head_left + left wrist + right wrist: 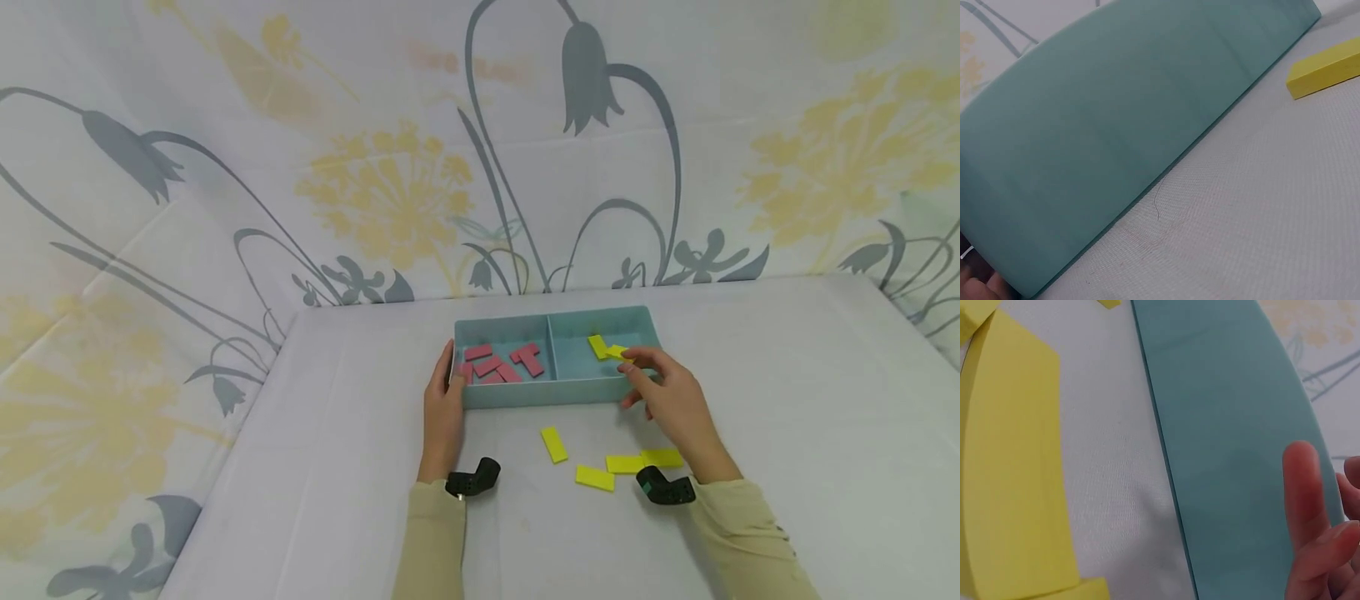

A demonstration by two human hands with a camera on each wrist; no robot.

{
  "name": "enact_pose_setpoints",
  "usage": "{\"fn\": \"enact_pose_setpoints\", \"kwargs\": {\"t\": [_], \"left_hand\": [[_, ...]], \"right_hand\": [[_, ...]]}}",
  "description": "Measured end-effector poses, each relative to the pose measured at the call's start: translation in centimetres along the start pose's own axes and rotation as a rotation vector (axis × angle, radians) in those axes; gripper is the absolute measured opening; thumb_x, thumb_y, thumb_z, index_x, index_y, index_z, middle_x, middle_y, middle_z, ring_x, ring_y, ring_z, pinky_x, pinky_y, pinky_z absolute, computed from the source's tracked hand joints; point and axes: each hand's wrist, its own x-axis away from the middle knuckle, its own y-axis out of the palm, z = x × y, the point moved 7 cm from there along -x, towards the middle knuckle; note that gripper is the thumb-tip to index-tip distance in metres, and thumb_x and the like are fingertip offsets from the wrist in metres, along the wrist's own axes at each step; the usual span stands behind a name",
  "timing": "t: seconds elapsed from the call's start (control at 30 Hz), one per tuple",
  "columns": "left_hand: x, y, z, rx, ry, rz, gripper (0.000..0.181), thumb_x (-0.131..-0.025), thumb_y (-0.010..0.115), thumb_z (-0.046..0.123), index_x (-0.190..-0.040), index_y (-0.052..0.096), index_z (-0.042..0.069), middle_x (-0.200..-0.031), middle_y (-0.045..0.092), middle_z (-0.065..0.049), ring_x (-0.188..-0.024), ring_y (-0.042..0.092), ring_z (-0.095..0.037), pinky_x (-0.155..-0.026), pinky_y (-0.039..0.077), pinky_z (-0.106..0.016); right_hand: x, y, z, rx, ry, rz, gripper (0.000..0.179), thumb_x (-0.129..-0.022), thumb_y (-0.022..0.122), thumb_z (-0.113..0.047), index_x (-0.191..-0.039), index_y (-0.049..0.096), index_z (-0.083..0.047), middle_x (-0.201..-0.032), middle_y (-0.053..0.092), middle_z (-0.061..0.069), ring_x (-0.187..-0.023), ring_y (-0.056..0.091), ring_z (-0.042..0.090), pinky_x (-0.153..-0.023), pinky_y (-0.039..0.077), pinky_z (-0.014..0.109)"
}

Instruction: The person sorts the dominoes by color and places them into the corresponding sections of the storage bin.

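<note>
A light-blue two-compartment box (510, 394) stands on the table. My left hand (443, 421) holds its left end, thumb by the front corner and fingers along the side wall; only fingertips (982, 289) show in the left wrist view. Several pink tiles (487, 365) lie in the left compartment. My right hand (675, 408) is over the front wall of the right compartment, its fingers loosely bent beside a yellow tile (617, 352). Another yellow tile (597, 347) lies next to that one. In the right wrist view nothing shows between the visible fingers (1304, 487).
Several yellow tiles lie on the white tablecloth in front of the box, one lone tile (554, 445) nearest it and others (595, 478) near my right wrist. A flower-patterned cloth (525, 167) hangs behind the table. A black wrist camera (474, 477) sits on each wrist.
</note>
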Motion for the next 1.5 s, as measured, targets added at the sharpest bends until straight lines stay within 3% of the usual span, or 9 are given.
{"fn": "enact_pose_setpoints", "kwargs": {"t": [0.2, 0.3, 0.47, 0.57, 0.73, 0.97, 1.1, 1.23, 1.5], "left_hand": [[-0.9, 0.1, -1.8, 0.030, 0.000, -0.003, 0.051, -0.091, 0.036, 0.014, -0.138, 0.032, 0.032, -0.137, 0.030, 0.021, -0.127, 0.022, 0.002, -0.104, 0.020, -0.030], [-1.2, 0.1, -2.4, 0.012, 0.027, 0.010, 0.050, -0.091, 0.037, 0.015, -0.137, 0.032, 0.035, -0.137, 0.030, 0.020, -0.127, 0.023, 0.001, -0.104, 0.021, -0.031], [-0.5, 0.1, -1.3, 0.006, 0.028, 0.005, 0.050, -0.091, 0.037, 0.015, -0.138, 0.031, 0.031, -0.139, 0.029, 0.016, -0.128, 0.022, 0.000, -0.104, 0.021, -0.030], [-0.2, 0.0, -0.9, 0.011, 0.014, -0.005, 0.049, -0.092, 0.037, 0.014, -0.139, 0.030, 0.028, -0.140, 0.028, 0.017, -0.127, 0.021, 0.002, -0.104, 0.021, -0.028], [-0.9, 0.0, -2.4, 0.012, 0.027, 0.004, 0.049, -0.092, 0.037, 0.017, -0.137, 0.031, 0.034, -0.138, 0.029, 0.021, -0.127, 0.022, 0.003, -0.104, 0.021, -0.029], [-1.0, -0.1, -2.5, 0.000, 0.054, 0.027, 0.049, -0.091, 0.037, 0.018, -0.138, 0.031, 0.032, -0.138, 0.030, 0.020, -0.127, 0.023, 0.001, -0.104, 0.022, -0.032], [-1.1, -0.1, -2.5, 0.009, 0.047, 0.020, 0.050, -0.091, 0.038, 0.017, -0.138, 0.031, 0.031, -0.138, 0.030, 0.020, -0.127, 0.023, 0.001, -0.104, 0.022, -0.032], [-1.0, 0.0, -2.2, 0.025, 0.027, 0.007, 0.050, -0.091, 0.038, 0.016, -0.138, 0.032, 0.031, -0.138, 0.030, 0.018, -0.127, 0.023, 0.000, -0.104, 0.021, -0.032], [0.1, 0.1, 0.0, 0.017, 0.005, -0.006, 0.051, -0.091, 0.037, 0.013, -0.139, 0.030, 0.026, -0.140, 0.029, 0.014, -0.128, 0.023, -0.001, -0.104, 0.021, -0.029]], "right_hand": [[0.0, 0.0, 0.1, 0.052, 0.000, -0.001, 0.044, -0.090, 0.046, -0.044, -0.122, 0.049, -0.014, -0.117, 0.052, 0.007, -0.061, 0.061, 0.024, -0.045, 0.041, 0.028], [0.0, 0.0, 0.1, 0.073, 0.016, -0.011, 0.043, -0.091, 0.044, -0.043, -0.124, 0.047, -0.015, -0.106, 0.059, 0.009, -0.060, 0.059, 0.025, -0.048, 0.042, 0.028], [0.1, 0.2, 0.3, 0.105, 0.046, -0.026, 0.044, -0.091, 0.045, -0.041, -0.129, 0.044, -0.019, -0.073, 0.066, 0.009, -0.057, 0.055, 0.027, -0.052, 0.042, 0.032], [0.1, 0.3, 0.2, 0.119, 0.043, -0.035, 0.046, -0.091, 0.044, -0.042, -0.130, 0.044, -0.018, -0.072, 0.066, 0.008, -0.058, 0.055, 0.026, -0.054, 0.042, 0.033], [0.1, 0.3, 0.1, 0.128, 0.034, -0.038, 0.047, -0.090, 0.043, -0.045, -0.129, 0.045, -0.018, -0.071, 0.066, 0.006, -0.057, 0.055, 0.026, -0.055, 0.041, 0.033], [0.1, 0.1, 0.1, 0.110, 0.027, -0.040, 0.045, -0.091, 0.044, -0.043, -0.127, 0.046, -0.017, -0.068, 0.066, 0.006, -0.058, 0.056, 0.026, -0.055, 0.042, 0.033], [0.1, -0.1, 0.0, 0.077, 0.006, -0.029, 0.041, -0.091, 0.045, -0.041, -0.123, 0.051, -0.015, -0.091, 0.065, 0.008, -0.060, 0.058, 0.026, -0.056, 0.044, 0.034], [0.2, -0.3, -0.3, 0.009, -0.023, -0.020, 0.041, -0.091, 0.046, -0.040, -0.119, 0.053, -0.012, -0.117, 0.054, 0.008, -0.063, 0.061, 0.026, -0.056, 0.048, 0.032], [0.3, -0.7, -1.0, -0.120, -0.080, -0.046, 0.041, -0.091, 0.048, -0.038, -0.122, 0.050, -0.012, -0.113, 0.057, 0.009, -0.066, 0.060, 0.027, -0.055, 0.048, 0.030]]}}
